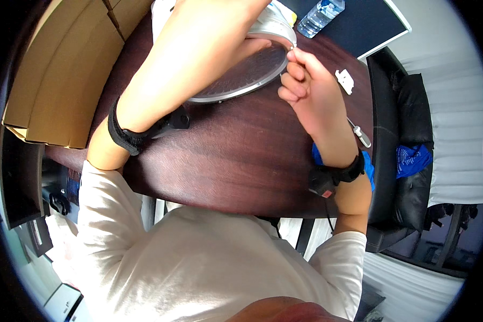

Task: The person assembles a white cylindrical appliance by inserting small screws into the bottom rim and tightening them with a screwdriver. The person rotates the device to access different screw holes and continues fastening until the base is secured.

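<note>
A round piece with a silver rim (236, 96) and a dark, see-through face, perhaps mesh, is at the far middle of the table. My left hand (228, 32) reaches across it from the left. Its thumb stretches along the inside of the rim; the other fingers are cut off or hidden. At the rim's right side my right hand (308, 80) pinches thumb and forefinger together, the other fingers curled. A tiny shiny bit shows at those fingertips, too small to name. Right of this hand are a small white part (344, 81) and a screwdriver (361, 137) with a pale handle.
Dark reddish-brown wood forms the table (225, 155). Tall cardboard boxes (64, 80) stand along its left side. A clear water bottle (321, 19) lies at the far right by a dark, light-edged panel (365, 24). Blue material (368, 170) shows behind my right wrist. A black sofa (389, 134) stands beyond.
</note>
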{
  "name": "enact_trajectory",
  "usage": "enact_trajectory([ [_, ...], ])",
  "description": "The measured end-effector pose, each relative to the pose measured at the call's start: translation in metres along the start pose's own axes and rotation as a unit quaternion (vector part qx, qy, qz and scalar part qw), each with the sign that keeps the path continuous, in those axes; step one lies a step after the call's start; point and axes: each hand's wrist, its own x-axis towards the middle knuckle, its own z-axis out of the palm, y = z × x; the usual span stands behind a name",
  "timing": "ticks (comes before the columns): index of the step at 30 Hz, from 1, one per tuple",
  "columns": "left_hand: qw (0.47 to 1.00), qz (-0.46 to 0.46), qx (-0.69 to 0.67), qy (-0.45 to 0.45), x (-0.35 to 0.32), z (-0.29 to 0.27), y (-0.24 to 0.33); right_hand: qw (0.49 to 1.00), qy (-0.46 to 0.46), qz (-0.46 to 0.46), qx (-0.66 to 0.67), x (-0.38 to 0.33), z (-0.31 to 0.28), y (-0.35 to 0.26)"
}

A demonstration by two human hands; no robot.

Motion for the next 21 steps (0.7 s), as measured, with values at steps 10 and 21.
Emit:
enact_trajectory([
  [10,0.994,-0.012,-0.093,-0.052,0.004,-0.014,0.005,0.696,0.065,-0.016,-0.715,-0.039,-0.128,-0.091],
  [21,0.982,0.055,-0.170,-0.060,0.008,0.012,-0.024,0.510,0.040,0.125,-0.850,-0.067,-0.279,-0.091],
])
